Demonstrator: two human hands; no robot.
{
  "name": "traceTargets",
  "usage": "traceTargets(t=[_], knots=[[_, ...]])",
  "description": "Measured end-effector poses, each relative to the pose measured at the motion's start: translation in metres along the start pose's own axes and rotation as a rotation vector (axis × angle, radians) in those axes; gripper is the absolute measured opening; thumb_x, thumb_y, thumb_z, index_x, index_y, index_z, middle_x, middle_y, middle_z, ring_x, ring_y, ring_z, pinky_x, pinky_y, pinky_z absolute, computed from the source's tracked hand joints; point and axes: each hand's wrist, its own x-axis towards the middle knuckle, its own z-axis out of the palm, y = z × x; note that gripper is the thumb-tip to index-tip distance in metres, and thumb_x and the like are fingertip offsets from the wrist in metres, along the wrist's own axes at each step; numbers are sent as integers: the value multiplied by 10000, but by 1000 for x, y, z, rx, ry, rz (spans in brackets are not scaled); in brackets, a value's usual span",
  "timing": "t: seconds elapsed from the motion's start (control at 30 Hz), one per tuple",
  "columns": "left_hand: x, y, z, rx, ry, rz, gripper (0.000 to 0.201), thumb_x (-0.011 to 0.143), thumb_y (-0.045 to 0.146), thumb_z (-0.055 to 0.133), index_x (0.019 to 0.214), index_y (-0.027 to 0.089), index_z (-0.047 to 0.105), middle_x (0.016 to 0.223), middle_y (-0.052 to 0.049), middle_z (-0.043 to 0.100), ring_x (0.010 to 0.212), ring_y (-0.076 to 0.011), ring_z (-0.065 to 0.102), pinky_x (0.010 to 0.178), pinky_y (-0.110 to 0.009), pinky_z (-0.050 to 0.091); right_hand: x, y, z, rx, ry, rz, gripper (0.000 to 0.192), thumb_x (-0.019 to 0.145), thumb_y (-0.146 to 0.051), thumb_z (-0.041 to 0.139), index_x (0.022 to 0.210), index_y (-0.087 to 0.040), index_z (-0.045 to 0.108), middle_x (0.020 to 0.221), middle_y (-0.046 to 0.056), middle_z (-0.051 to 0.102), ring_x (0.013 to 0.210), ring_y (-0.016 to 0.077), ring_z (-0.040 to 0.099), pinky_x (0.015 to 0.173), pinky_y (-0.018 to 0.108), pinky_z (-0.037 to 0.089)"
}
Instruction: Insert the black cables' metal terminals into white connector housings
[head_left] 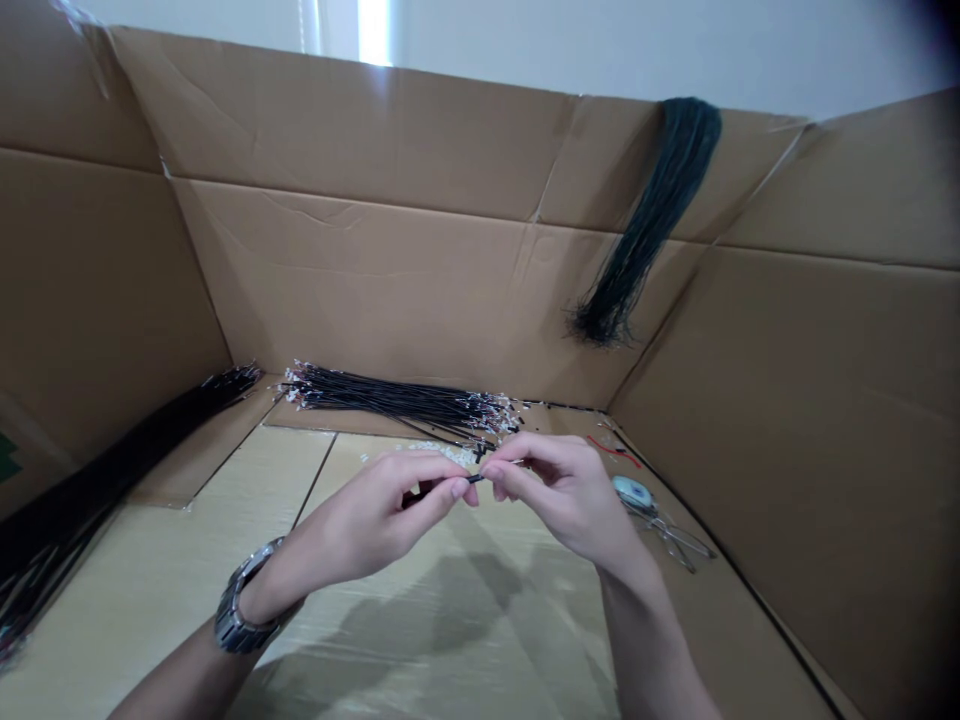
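Note:
A thin black cable spans the small gap between my hands, over the middle of the table. My left hand, with a metal watch on its wrist, pinches the cable between thumb and fingertips; part of it runs back under the palm. My right hand is closed in a pinch at the cable's end, where a bit of fine wire shows by the fingers. Just beyond the fingertips lies a scatter of small white connectors. Behind them rests a bundle of black cables with white pieces at its ends.
Cardboard walls enclose the table at the back and sides. A long black cable bundle lies at left. Dark green strands hang over the back wall. At right are eyeglasses, a pale blue object and a red wire.

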Motion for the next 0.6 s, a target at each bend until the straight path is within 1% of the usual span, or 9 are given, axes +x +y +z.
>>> traceTargets(t=[0.07, 0.13, 0.17, 0.23, 0.3, 0.33, 0.4, 0.5, 0.6], knots=[[1, 0, 1, 8, -1, 2, 302, 1016, 306, 406, 942, 174, 667, 795, -5, 631, 674, -118, 487, 626, -227, 353, 1, 1, 0, 7, -17, 22, 278, 909, -271, 623, 655, -166, 670, 547, -24, 613, 498, 80, 520, 466, 206, 364], [2, 0, 2, 10, 8, -4, 317, 1019, 322, 394, 942, 174, 664, 757, 3, 594, 644, -115, 455, 602, -228, 333, 1, 4, -1, 28, -36, 46, 272, 916, -284, 615, 678, -167, 675, 561, -21, 620, 500, 82, 521, 459, 208, 365], [2, 0, 2, 7, 11, -9, 323, 1020, 328, 389, 939, 174, 661, 740, 8, 572, 631, -113, 437, 590, -229, 322, 0, 5, -1, 35, -35, 54, 228, 916, -284, 620, 732, -171, 693, 597, -16, 642, 526, 89, 545, 469, 209, 380], [2, -1, 1, -15, 9, -31, 330, 1020, 338, 382, 925, 175, 653, 724, 18, 533, 616, -109, 409, 572, -232, 302, -1, 7, -3, 32, -9, 44, 105, 898, -271, 654, 914, -193, 722, 758, 4, 711, 648, 111, 623, 542, 215, 446], [2, -1, 0, -57, -13, -74, 335, 1020, 354, 374, 920, 180, 642, 716, 29, 494, 605, -104, 385, 555, -232, 288, -3, 7, -4, 7, 7, -14, 173, 882, -244, 687, 1053, -231, 709, 922, 12, 737, 790, 128, 668, 672, 234, 502], [1, -2, 0, -81, -28, -97, 340, 1021, 366, 369, 922, 183, 637, 711, 34, 474, 598, -101, 372, 546, -232, 283, -4, 6, -4, -9, 3, -54, 190, 881, -225, 690, 1069, -244, 707, 959, 8, 738, 833, 129, 674, 728, 242, 510], [0, -2, -1, -119, -60, -137, 353, 1020, 398, 359, 938, 188, 631, 696, 43, 434, 582, -98, 345, 529, -234, 271, -5, 5, -5, -38, -2, -132, 156, 889, -184, 680, 1026, -249, 719, 947, -5, 740, 857, 123, 679, 785, 242, 508], [-2, -4, -3, -155, -95, -167, 392, 1012, 459, 351, 951, 189, 629, 661, 50, 384, 563, -99, 318, 510, -240, 249, -5, 5, -6, -47, 8, -184, 157, 884, -148, 681, 1001, -240, 729, 903, -13, 745, 834, 115, 682, 768, 231, 509], [-3, -4, -4, -186, -119, -179, 422, 1002, 501, 354, 953, 189, 634, 631, 53, 350, 556, -103, 308, 501, -244, 236, -4, 7, -6, -20, -18, -186, 156, 876, -146, 690, 996, -233, 739, 882, -8, 747, 804, 119, 680, 741, 240, 514]])
